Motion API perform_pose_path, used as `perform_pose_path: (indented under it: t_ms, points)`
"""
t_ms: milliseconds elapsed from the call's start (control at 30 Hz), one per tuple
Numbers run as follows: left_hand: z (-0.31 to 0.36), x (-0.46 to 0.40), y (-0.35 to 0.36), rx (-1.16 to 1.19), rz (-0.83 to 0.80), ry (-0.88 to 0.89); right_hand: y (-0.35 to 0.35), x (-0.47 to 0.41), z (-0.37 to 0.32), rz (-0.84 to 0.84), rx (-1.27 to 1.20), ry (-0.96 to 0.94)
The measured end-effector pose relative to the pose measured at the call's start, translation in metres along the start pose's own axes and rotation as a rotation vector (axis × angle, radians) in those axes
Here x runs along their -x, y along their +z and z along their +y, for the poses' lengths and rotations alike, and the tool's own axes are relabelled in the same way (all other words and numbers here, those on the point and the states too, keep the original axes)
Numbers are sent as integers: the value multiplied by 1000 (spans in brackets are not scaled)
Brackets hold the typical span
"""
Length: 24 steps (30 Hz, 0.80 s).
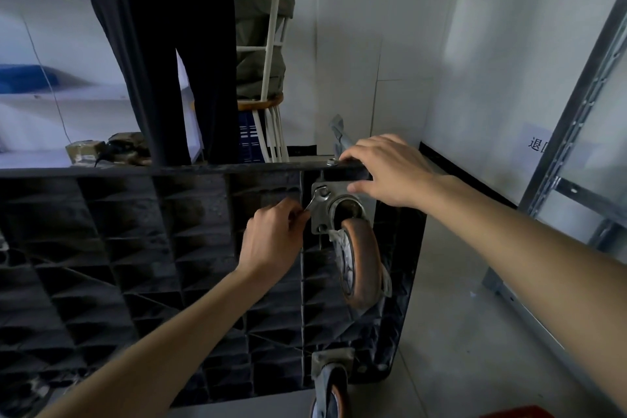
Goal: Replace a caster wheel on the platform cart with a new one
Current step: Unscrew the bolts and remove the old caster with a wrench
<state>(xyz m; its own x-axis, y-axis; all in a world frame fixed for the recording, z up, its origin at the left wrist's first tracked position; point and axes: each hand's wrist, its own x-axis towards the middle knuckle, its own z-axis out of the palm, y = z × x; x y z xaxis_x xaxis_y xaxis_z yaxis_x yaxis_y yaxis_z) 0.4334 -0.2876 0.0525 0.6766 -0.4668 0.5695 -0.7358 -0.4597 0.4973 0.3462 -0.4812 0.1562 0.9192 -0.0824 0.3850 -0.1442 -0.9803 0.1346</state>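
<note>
1. The platform cart (142, 248) stands tipped on its side across the lower left and centre of the frame, its black ribbed underside facing the viewer.
2. A caster wheel (361, 265) with an orange-brown tread juts out from a grey metal mounting plate (320, 214), bolted near the cart's upper right corner, just right of centre frame.
3. The left hand (271, 241), reaching up from the lower left, has its fingers curled round the handle of a small wrench (314, 202); the wrench head sits on a bolt at the plate's upper left corner.
4. The right hand (390, 170), coming in from the right edge, rests over the cart's top edge above the plate, fingers bent over the rim and thumb lying along the plate's upper right; its grip is on the cart edge itself.
5. A second caster (330, 387) shows at the bottom centre, partly cut off by the frame.
6. A standing person in dark trousers (163, 61) occupies the upper left behind the cart, beside a white chair (271, 78) with grey fabric draped on it.
7. A metal shelving upright (576, 112) runs along the right edge.
</note>
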Motion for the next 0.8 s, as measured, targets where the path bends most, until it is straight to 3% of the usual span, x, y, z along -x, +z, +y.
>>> perform_pose_path:
  t_ms: [433,667,800]
  points:
    - [-5,17,31,365,91,-178,7,0,3,15,-30,3]
    - [-5,18,30,397,132,-169,8,0,3,18,-40,5]
    - [-9,11,21,295,130,-125,8,1,3,21,-43,13]
